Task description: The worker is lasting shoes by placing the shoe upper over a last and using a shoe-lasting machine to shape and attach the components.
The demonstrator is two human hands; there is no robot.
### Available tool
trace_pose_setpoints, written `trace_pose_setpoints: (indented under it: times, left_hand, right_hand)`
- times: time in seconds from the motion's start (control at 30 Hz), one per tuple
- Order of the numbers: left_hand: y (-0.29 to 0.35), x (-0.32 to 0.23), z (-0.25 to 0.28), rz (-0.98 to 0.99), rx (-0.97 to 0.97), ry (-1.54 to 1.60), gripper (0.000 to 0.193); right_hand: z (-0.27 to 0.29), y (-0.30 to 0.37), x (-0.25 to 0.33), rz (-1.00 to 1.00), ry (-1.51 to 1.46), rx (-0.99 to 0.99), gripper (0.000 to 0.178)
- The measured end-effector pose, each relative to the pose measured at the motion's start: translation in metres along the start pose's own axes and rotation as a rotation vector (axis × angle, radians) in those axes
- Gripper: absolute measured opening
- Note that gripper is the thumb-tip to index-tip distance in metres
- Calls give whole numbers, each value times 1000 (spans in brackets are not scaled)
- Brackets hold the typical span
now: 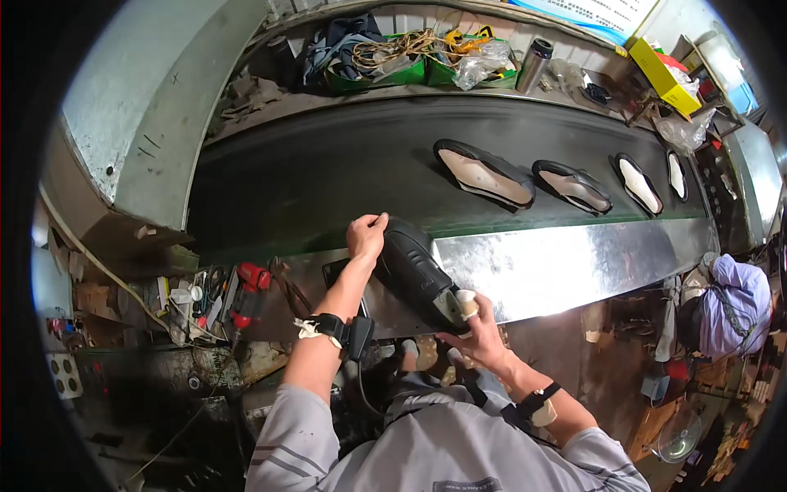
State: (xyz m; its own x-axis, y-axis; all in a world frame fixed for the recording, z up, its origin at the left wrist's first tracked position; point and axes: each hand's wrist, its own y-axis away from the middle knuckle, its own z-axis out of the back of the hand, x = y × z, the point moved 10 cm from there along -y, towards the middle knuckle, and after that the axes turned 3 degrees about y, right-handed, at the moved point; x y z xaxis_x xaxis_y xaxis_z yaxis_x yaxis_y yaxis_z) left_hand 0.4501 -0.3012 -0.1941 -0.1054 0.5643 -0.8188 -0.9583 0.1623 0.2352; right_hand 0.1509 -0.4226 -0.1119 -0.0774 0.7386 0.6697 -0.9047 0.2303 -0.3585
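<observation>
A black shoe upper (414,275) with a last inside it is held over the near edge of a dark conveyor belt (320,184), slanting from far left to near right. My left hand (366,238) is closed at its far end, thumb against the rim. At the near end, my right hand (484,334) grips the heel, where the pale top of the last shows. A whitish wrap covers one finger of that hand. To the right on the belt lie several black shoe uppers (485,174), their pale undersides facing up.
A shiny metal ledge (566,271) runs along the belt's near side. Left of my arms lie a red power tool (250,295) and hand tools. Behind the belt stand green bins (385,75) and a steel flask (534,66). A purple cloth bundle (734,307) sits at right.
</observation>
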Motion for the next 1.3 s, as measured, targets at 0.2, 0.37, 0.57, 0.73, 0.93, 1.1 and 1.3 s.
trace_pose_setpoints:
  times: [0.2, 0.37, 0.57, 0.73, 0.93, 1.1, 1.3]
  left_hand:
    - [20, -9, -4, -43, -130, -216, 39]
    - [75, 55, -37, 290, 160, 142, 36]
    - [130, -2, -64, 138, 1, -410, 76]
    - [120, 8, -60, 215, 5, -301, 65]
    - [118, 25, -24, 216, -77, -82, 44]
    - [157, -27, 47, 11, -191, 63, 40]
    - [256, -28, 167, -31, -415, 179, 40]
  right_hand:
    - [-16, 16, -41, -198, -236, -27, 102]
    - [5, 79, -53, -272, -300, 264, 79]
    - [28, 91, -44, -143, -244, 257, 81]
    - [11, 104, -76, -224, -357, 296, 87]
    - [26, 86, -41, -129, -487, 317, 89]
    - [2, 15, -44, -550, -832, 412, 86]
    - [-64, 40, 24, -797, -931, 686, 77]
